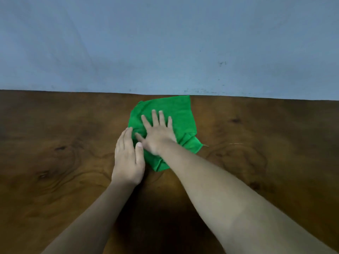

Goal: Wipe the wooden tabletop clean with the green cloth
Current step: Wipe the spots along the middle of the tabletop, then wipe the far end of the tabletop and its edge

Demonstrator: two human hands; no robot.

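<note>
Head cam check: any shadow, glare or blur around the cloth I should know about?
Head view: soft and slightly blurred throughout; a dark shadow across the near tabletop; no glare; green cloth, left hand and right hand evenly lit; wide lens slightly bows the far edge.

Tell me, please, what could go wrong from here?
The green cloth is rumpled near the right hand, so it may bunch and skip patches. It lies by the wall, so a forward push could jam there. The left hand at its edge might block a leftward stroke.
</note>
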